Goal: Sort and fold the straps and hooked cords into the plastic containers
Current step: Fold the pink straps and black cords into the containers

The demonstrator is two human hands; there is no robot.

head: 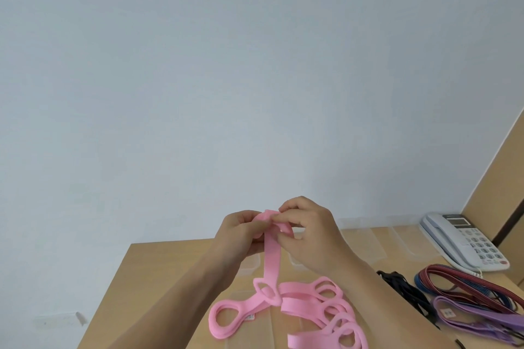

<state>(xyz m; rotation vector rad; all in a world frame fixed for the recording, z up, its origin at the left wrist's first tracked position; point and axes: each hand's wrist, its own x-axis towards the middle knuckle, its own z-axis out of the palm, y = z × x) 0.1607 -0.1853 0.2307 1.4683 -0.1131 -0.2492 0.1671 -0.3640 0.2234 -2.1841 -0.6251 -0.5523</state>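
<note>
The pink strap [271, 255] hangs from my two hands, raised above the wooden table [158, 272]. My left hand [241, 232] has its fingers curled round the strap's bunched top end, thumb laid along it. My right hand [309, 232] pinches the same end from the other side, fingertips bent in and meeting the left hand's at the fold; both have hold of the strap and nothing else. From the pinch one flat length drops straight down to the table, where the rest of the strap lies in a loose heap of loops and oval openings, spread from the middle of the table toward the near edge. One large loop [226, 320] lies to the left of the heap, with a small white tag beside it.

Behind my hands sit clear plastic containers [365, 244] in a row along the far edge of the table; I cannot tell whether anything is in them. To the right of my right forearm lies a black strap [402, 286], tangled. Further right are red and blue striped cords [467, 283] in a long coil, and near them a purple strap [476, 317] with a white label. A white desk telephone [467, 241] stands at the far right corner, beside a wooden panel [499, 184]. The wall [255, 65] behind is plain pale blue.
</note>
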